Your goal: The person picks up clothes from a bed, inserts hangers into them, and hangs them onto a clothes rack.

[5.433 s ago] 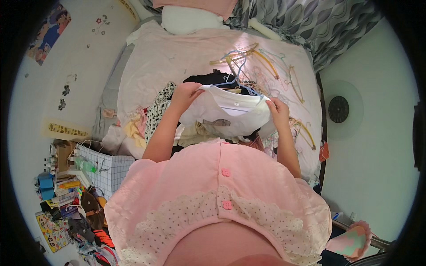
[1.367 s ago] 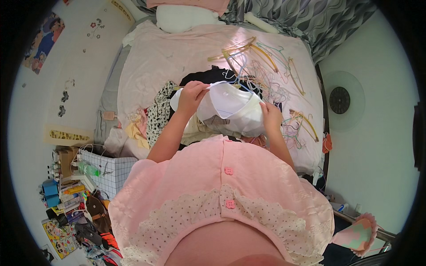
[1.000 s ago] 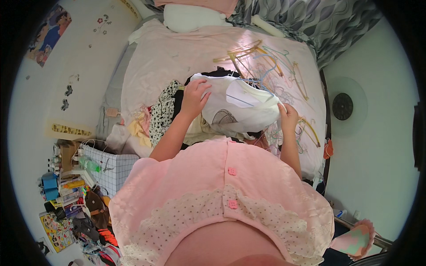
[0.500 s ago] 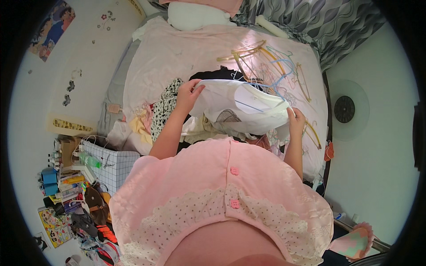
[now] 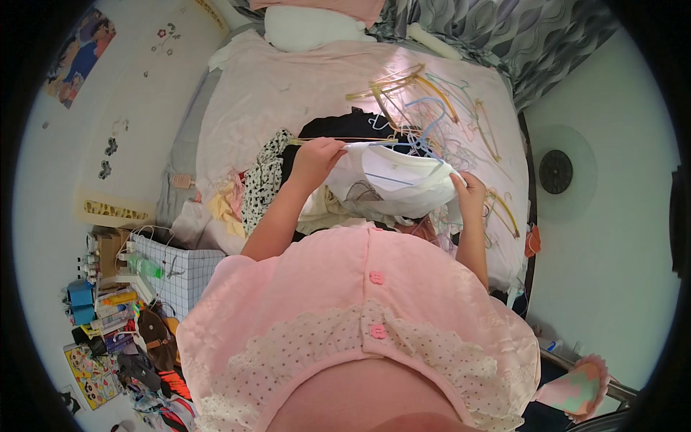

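Note:
A white shirt [image 5: 414, 199] is stretched between my two hands above the bed, its neck opening turned up toward me. My left hand [image 5: 315, 163] pinches its left shoulder edge. At the opposite shoulder, my right hand [image 5: 471, 193] grips the fabric between thumb and fingers. A blue clothes hanger [image 5: 436, 122] sits in the neck opening, its hook standing out beyond the collar and its lower bar showing inside. Under and beside the shirt lies a pile of clothes, with a black garment [image 5: 338, 125] and a black-and-white patterned garment [image 5: 263, 189].
Several loose hangers, among them a yellow hanger [image 5: 389, 108], lie on the pink bedsheet [image 5: 252, 93] at the right. A white pillow [image 5: 313, 29] rests at the far end. To the left stands a white checked box [image 5: 173, 277], near bags and bottles.
My left hand has slid along the shirt's edge toward the collar, bringing my hands closer together. The blue hanger's hook has shifted left and tilted, and the shirt hangs slacker.

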The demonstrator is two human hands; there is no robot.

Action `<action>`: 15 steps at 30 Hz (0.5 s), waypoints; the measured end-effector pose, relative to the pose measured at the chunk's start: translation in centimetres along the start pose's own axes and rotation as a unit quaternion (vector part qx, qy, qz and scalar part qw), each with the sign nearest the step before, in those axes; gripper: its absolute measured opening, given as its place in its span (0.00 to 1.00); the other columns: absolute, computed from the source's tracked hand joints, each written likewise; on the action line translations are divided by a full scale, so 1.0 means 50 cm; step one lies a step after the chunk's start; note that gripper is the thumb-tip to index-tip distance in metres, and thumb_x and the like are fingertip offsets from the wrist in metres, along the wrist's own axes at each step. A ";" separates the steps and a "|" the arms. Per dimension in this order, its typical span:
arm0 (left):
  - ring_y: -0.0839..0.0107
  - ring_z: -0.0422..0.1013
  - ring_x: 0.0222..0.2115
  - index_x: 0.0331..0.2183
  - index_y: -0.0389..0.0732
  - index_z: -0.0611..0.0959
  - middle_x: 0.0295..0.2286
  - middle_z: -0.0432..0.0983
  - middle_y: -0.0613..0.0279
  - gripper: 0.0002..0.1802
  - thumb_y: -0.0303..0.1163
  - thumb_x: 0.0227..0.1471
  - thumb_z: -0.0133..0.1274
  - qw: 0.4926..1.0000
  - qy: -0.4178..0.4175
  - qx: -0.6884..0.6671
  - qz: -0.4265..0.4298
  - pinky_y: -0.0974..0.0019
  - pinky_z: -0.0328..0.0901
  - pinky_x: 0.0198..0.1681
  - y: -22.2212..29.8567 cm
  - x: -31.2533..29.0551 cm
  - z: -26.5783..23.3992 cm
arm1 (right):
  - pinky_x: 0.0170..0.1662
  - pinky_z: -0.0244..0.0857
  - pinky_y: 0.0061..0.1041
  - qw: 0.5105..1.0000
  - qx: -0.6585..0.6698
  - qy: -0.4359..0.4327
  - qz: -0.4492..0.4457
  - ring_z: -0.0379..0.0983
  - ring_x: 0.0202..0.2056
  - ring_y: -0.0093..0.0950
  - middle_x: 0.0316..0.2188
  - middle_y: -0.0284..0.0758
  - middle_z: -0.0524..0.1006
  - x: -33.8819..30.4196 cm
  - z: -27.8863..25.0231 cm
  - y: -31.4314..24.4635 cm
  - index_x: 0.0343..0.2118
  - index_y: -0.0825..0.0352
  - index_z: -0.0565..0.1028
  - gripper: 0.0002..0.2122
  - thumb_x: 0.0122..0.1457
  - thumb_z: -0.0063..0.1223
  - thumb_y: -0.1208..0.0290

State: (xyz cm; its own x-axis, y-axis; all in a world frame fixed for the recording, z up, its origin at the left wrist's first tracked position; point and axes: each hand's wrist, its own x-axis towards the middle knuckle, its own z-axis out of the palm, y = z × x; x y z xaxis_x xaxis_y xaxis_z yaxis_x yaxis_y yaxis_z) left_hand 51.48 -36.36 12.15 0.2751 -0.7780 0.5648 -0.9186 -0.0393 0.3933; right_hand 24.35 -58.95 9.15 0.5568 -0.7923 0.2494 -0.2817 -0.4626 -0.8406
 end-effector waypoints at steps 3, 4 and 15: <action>0.62 0.69 0.26 0.26 0.39 0.76 0.23 0.73 0.60 0.07 0.29 0.41 0.53 1.000 0.020 -0.003 -0.015 0.63 0.64 0.28 -0.013 -0.009 0.004 | 0.28 0.59 0.18 0.999 -0.010 -0.048 -0.003 0.65 0.23 0.18 0.19 0.29 0.72 0.002 -0.009 -0.015 0.26 0.71 0.75 0.09 0.49 0.53 0.68; 0.61 0.69 0.25 0.26 0.38 0.76 0.23 0.73 0.59 0.07 0.30 0.41 0.53 0.999 0.034 -0.022 -0.023 0.63 0.64 0.27 -0.016 -0.011 0.003 | 0.28 0.58 0.17 0.996 0.030 -0.088 0.016 0.64 0.23 0.17 0.19 0.29 0.71 0.002 -0.011 -0.012 0.28 0.71 0.74 0.09 0.51 0.51 0.68; 0.60 0.69 0.26 0.26 0.36 0.77 0.23 0.73 0.57 0.08 0.30 0.42 0.53 0.997 0.001 -0.039 -0.073 0.62 0.63 0.28 -0.041 -0.008 -0.015 | 0.28 0.57 0.16 0.980 0.043 -0.185 0.066 0.63 0.24 0.16 0.20 0.28 0.71 0.026 -0.015 -0.030 0.29 0.72 0.73 0.11 0.53 0.48 0.68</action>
State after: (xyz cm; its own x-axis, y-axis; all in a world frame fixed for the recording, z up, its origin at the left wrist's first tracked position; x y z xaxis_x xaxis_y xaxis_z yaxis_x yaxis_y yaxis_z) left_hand 53.47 -35.48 11.66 0.4047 -0.7663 0.4990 -0.8438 -0.1025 0.5269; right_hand 24.91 -59.56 11.09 0.7694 -0.6373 -0.0431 -0.3129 -0.3172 -0.8952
